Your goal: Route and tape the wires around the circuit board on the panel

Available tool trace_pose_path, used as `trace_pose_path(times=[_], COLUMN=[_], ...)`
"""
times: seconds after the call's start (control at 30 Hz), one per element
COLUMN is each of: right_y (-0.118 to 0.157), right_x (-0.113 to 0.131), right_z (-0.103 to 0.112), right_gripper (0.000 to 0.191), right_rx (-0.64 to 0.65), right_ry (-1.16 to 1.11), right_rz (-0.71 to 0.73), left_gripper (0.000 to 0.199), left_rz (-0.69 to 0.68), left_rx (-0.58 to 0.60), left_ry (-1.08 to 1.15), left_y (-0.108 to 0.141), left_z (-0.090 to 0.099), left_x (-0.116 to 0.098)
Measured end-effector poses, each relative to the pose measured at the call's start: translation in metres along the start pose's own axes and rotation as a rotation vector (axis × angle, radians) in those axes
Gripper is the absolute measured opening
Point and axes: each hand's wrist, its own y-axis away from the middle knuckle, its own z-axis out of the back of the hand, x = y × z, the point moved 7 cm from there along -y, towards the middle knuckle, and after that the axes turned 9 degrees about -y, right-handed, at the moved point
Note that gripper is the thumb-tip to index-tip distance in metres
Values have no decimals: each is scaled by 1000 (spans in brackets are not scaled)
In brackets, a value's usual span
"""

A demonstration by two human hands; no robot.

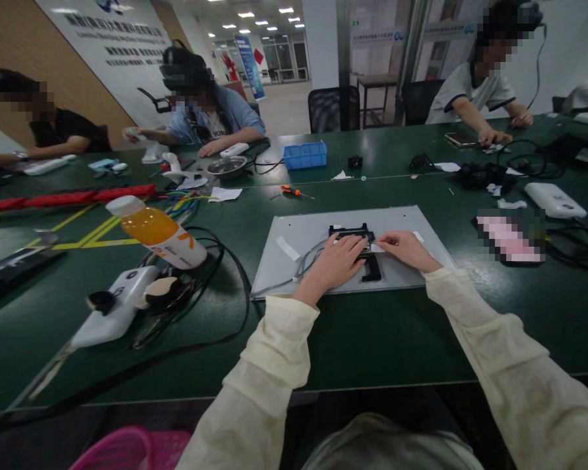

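A pale grey panel (318,225) lies flat on the green table in front of me, bearing a black frame-like part (372,269). My left hand (337,262) rests on that black part with its fingers spread, covering much of it. On the right, my right hand (404,248) pinches a small white strip (376,248) between thumb and fingertips at the part's right side. A thin grey cable (301,269) runs from under my left hand across the panel. Another white strip (288,248) lies at the panel's left.
Left of the panel are an orange drink bottle (164,235), a white power bank (122,307) and black cables. Beyond it lie an orange screwdriver (296,192) and a blue tray (304,155). A phone (509,238) is at right. Several people sit around the table.
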Motion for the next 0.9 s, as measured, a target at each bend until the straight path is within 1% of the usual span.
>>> trace_pose_path(times=[0.1, 0.23, 0.4, 0.7, 0.9], right_y=[1, 2, 3, 6, 10], right_x=[2, 6, 8, 8, 18], right_z=[-3, -6, -8, -10, -8], right_gripper=[19, 16, 15, 17, 18], right_rx=[-18, -24, -64, -126, -168], right_ry=[32, 68, 101, 171, 135], right_rz=[5, 14, 21, 83, 118], left_gripper=[43, 40, 40, 40, 38], left_rz=[-22, -50, -40, -12, -10], left_rx=[-2, 21, 37, 61, 64], left_ry=[-6, -9, 0, -5, -23], left_y=[-1, -1, -1, -1, 0], left_z=[3, -1, -3, 1, 6], left_x=[-7, -12, -12, -13, -11])
